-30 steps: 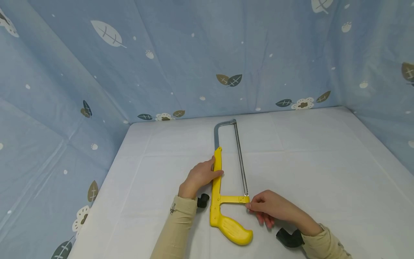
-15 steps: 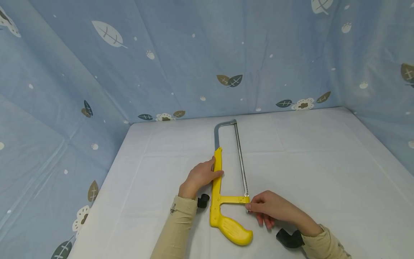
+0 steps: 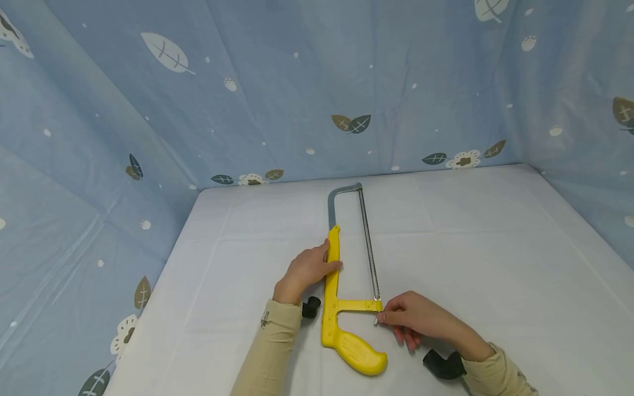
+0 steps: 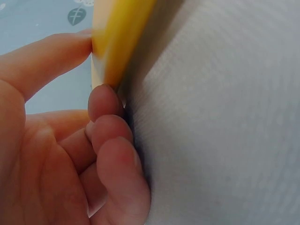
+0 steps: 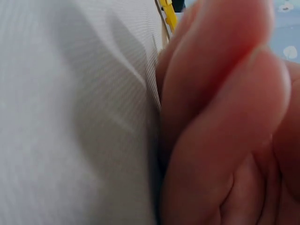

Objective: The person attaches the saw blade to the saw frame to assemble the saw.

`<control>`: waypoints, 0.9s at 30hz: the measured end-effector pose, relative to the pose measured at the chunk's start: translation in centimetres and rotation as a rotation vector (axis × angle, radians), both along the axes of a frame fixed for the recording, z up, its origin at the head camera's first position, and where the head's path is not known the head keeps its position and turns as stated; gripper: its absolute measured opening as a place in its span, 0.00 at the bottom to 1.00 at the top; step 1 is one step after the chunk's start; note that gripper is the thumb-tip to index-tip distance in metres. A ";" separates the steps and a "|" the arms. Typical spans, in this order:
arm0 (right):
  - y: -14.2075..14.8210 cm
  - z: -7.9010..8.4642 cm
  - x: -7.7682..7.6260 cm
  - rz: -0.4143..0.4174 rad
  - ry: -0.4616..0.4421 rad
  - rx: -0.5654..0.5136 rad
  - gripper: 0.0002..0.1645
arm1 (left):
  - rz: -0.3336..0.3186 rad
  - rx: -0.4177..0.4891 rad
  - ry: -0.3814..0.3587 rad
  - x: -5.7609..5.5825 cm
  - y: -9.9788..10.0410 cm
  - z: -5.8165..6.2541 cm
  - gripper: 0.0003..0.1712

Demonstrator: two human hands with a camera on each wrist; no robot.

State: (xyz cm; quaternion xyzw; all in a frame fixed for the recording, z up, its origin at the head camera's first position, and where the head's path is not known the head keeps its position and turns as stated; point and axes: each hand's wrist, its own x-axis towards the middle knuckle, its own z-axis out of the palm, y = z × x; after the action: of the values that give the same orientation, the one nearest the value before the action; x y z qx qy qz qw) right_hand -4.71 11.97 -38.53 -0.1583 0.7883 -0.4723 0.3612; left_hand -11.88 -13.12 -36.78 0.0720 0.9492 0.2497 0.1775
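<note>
A hacksaw [image 3: 331, 291] with a yellow frame and handle lies flat on the white-covered table, its grey bow at the far end. Its blade [image 3: 369, 242] runs along the right side. My left hand [image 3: 307, 268] grips the yellow frame midway up, thumb over the top; in the left wrist view the other fingers curl against the frame edge [image 4: 119, 42] near the cloth. At the blade's near end, my right hand [image 3: 421, 315] pinches a small metal wing nut [image 3: 376, 322] between thumb and forefinger. In the right wrist view its curled fingers [image 5: 225, 117] hide the nut.
White cloth [image 3: 495, 247] covers the table under the saw. A blue leaf-patterned curtain [image 3: 277, 99] hangs behind and at both sides. Black wrist-worn devices [image 3: 443, 364] sit at both cuffs, close to the cloth.
The small metal nut has turned at my right fingertips: hidden a second ago, its end now shows, pointing down-left. The saw and my left hand keep their place.
</note>
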 end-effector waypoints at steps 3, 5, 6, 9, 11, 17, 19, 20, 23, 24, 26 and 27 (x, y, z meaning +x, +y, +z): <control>0.0 0.0 0.0 -0.012 0.011 0.011 0.18 | 0.001 -0.005 0.001 0.0 0.0 -0.1 0.43; 0.0 0.0 0.0 -0.022 0.013 0.013 0.19 | 0.002 -0.005 0.002 0.0 0.0 -0.1 0.43; 0.0 0.0 0.0 -0.027 0.012 0.013 0.19 | 0.002 -0.005 0.001 0.0 0.0 -0.1 0.43; 0.0 -0.1 -0.1 -0.038 0.005 0.008 0.20 | 0.005 -0.003 0.000 0.0 0.0 -0.1 0.43; 0.1 -0.2 -0.1 -0.041 0.003 0.002 0.20 | 0.005 -0.003 0.000 -0.1 0.0 -0.1 0.43; 0.2 -0.5 -0.2 -0.045 -0.001 -0.015 0.20 | 0.006 -0.009 0.002 -0.1 0.0 -0.2 0.43; 0.2 -0.5 -0.2 -0.049 -0.005 -0.019 0.20 | 0.005 -0.007 0.003 -0.1 0.0 -0.2 0.43; 0.2 -0.5 -0.2 -0.051 -0.007 -0.018 0.20 | 0.005 -0.005 0.002 -0.1 0.0 -0.2 0.43; 0.2 -0.4 -0.1 -0.052 -0.009 -0.018 0.20 | 0.003 -0.003 0.002 -0.1 0.1 -0.2 0.43; 0.2 -0.3 -0.1 -0.049 -0.007 -0.017 0.20 | 0.002 -0.003 0.003 -0.1 0.1 -0.2 0.43; 0.2 -0.2 -0.1 -0.042 -0.002 -0.014 0.20 | 0.002 -0.005 0.001 -0.1 0.1 -0.1 0.43; 0.2 -0.2 -0.1 -0.038 0.001 -0.013 0.20 | 0.003 -0.006 0.000 -0.1 0.1 -0.1 0.43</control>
State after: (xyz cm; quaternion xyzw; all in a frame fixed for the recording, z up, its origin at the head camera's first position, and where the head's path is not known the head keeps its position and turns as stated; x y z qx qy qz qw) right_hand -4.78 12.14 -38.72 -0.1457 0.7883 -0.4840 0.3509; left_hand -11.94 -13.02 -36.90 0.0702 0.9500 0.2472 0.1774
